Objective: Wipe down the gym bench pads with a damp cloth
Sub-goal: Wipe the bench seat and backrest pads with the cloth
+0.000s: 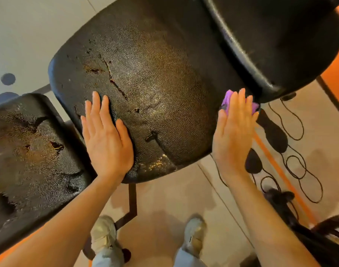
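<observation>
A worn black bench pad with cracked, peeling leather fills the middle of the view. My left hand lies flat on its near left part, fingers straight. My right hand presses a purple cloth against the pad's right edge with straight fingers; most of the cloth is hidden under the fingers. A second, badly torn pad sits at the lower left. A third black pad rises at the upper right.
Black looped cords and an orange strap lie on the floor at the right. The bench's metal frame runs down between my two shoes. Tiled floor surrounds the bench.
</observation>
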